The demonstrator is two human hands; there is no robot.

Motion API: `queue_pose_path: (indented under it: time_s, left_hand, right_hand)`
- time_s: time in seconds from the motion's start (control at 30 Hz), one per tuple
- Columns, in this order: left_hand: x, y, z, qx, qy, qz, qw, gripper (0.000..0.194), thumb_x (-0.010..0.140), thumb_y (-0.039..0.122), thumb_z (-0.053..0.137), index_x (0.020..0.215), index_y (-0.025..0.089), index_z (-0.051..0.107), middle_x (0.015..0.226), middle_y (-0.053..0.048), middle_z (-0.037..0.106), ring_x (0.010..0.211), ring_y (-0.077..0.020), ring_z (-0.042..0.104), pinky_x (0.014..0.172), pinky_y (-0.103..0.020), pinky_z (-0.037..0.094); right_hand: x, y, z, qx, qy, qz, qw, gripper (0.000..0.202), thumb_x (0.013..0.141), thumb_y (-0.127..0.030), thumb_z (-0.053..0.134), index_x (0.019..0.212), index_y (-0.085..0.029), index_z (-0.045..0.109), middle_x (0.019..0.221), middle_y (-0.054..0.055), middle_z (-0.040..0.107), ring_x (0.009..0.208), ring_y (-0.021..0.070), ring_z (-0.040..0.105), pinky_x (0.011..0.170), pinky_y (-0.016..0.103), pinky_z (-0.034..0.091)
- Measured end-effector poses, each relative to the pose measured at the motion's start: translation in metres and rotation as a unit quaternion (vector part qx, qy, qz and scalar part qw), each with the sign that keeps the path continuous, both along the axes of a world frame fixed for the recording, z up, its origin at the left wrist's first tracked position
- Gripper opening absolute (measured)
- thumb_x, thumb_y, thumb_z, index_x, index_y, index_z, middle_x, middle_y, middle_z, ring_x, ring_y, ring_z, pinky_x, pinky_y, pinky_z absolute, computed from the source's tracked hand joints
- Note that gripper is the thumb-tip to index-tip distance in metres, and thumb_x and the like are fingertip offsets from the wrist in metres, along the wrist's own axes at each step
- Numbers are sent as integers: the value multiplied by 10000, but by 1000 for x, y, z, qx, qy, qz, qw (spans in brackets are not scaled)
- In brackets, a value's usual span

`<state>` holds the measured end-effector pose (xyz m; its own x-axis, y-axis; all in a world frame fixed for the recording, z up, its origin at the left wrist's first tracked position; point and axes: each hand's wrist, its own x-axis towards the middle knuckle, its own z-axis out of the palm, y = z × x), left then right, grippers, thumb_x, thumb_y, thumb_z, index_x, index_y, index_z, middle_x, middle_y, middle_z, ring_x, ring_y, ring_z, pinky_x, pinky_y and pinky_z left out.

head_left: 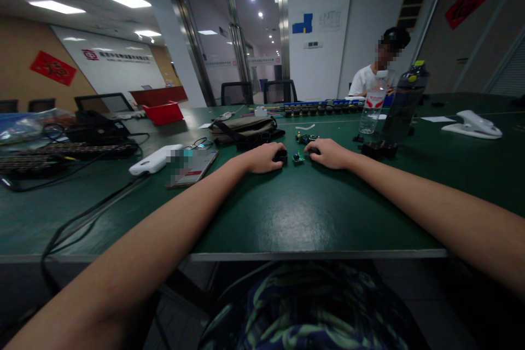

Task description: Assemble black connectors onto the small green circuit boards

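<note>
My left hand rests on the green table with its fingers closed round a small black block-shaped piece. To its right, my right hand is closed on a small dark rounded piece, partly covered by the fingers. Between the hands lies a small green circuit board with a dark part on top, touched by neither. Just behind it are more green circuit boards. The exact kind of both held pieces is too small to make out.
A grey-brown bag, a phone and a white cabled device lie left. A water bottle, a large dark bottle and a white clamp stand right. Behind are rows of black-blue modules and a seated person.
</note>
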<state>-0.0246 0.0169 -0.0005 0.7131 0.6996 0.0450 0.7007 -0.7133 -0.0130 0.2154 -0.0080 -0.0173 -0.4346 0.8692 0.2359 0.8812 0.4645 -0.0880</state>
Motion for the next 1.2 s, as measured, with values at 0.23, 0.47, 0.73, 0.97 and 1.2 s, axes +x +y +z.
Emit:
queue_pose_path:
  time_s: [0.23, 0.47, 0.73, 0.97, 1.2]
  left_hand:
    - [-1, 3, -2, 4, -5, -7, 1000, 504, 851, 350, 566, 1314, 157, 514, 1307, -132, 617, 1187, -248, 600, 1032, -348, 457]
    - [-1, 2, -1, 6, -3, -9, 1000, 504, 854, 348, 565, 1317, 156, 512, 1324, -133, 610, 1207, -248, 591, 1045, -343, 445]
    - [0, -1, 0, -2, -3, -4, 1000, 496, 855, 345, 556, 1305, 141, 515, 1324, -150, 608, 1199, -260, 595, 1040, -356, 451]
    - [-1, -1, 1, 5, -1, -7, 1000, 487, 859, 341, 566, 1309, 162, 513, 1317, -131, 615, 1192, -245, 600, 1034, -341, 456]
    - [1, -2, 1, -2, -2, -2, 1000, 497, 855, 332, 565, 1311, 139, 516, 1324, -143, 609, 1200, -248, 597, 1046, -332, 447]
  right_hand:
    - [0, 1, -1, -1, -7, -1, 1000, 329, 907, -188, 534, 1190, -161, 700, 1211, 109, 710, 1125, 238, 645, 1023, 335, 442]
    - [0, 2, -2, 1, 0, -1, 1000, 319, 904, -188, 547, 1181, -166, 704, 1204, 104, 713, 1119, 235, 647, 1019, 332, 443]
    - [0, 1, -2, 5, 2, -1, 1000, 309, 897, -186, 557, 1166, -176, 709, 1199, 101, 718, 1121, 236, 650, 1019, 335, 448]
    - [1, 0, -1, 4, 1, 2, 1000, 309, 901, -193, 549, 1168, -174, 704, 1199, 102, 716, 1108, 231, 650, 1009, 333, 451]
    - [0, 0, -1, 2, -2, 0, 1000, 310, 907, -194, 547, 1176, -168, 701, 1203, 102, 713, 1127, 229, 643, 1025, 330, 440]
